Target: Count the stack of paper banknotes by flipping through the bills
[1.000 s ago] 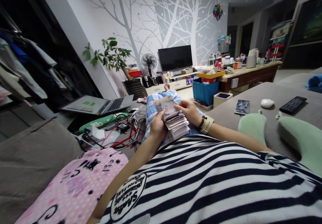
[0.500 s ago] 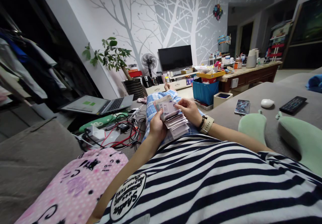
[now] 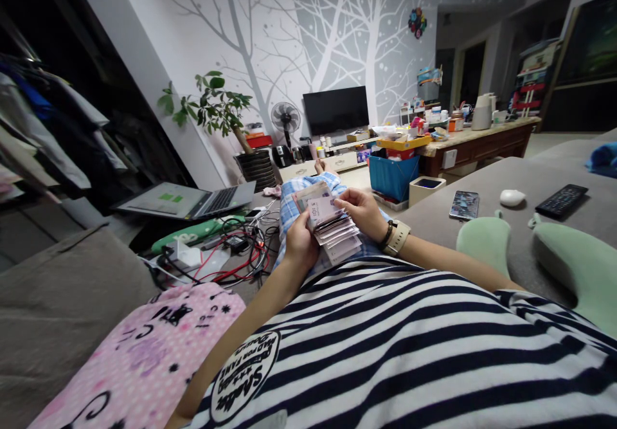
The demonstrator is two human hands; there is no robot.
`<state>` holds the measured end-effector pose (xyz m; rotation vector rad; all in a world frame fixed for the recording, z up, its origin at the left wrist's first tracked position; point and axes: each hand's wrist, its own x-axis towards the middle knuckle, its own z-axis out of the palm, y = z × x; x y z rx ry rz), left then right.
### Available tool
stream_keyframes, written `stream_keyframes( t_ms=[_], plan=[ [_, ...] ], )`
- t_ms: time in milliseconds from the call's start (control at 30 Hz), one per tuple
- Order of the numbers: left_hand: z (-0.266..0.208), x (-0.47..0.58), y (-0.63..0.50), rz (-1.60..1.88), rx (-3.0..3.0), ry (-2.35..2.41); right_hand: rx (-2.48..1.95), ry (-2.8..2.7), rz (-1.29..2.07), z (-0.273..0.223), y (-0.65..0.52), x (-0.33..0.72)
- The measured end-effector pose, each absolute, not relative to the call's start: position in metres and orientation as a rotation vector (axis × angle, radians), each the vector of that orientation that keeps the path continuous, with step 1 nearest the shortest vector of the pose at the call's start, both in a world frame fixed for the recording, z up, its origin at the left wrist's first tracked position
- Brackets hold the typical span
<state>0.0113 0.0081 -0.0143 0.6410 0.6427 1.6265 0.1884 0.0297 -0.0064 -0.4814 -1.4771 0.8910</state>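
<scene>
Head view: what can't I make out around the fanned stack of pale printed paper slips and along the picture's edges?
Fanned stack of pale printed paper slips, head view: overlap hides the count; fine print is too small to read.
Bare left hand, head view: the slips hide its fingertips, apart from the thumb.
Bright blue fabric bundle, head view: cut off by the right edge.
Pink polka-dot fabric, head view: cut off by the bottom edge.

Left hand [image 3: 301, 245] curled, right fingers [image 3: 353, 199] pinched
</scene>
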Motion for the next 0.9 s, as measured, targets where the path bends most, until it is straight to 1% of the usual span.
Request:
stream_keyframes(
  t_ms=[600, 900],
  plan=[
    [-0.023, 0.003, 0.017, 1.525, 0.813, 0.652, -0.483, -1.484, 0.921, -0.005, 0.026, 0.188],
    [-0.020, 0.007, 0.007, 1.574, 0.810, 0.682, -0.492, -1.494, 0.889, -0.004, 0.024, 0.188]
  ],
)
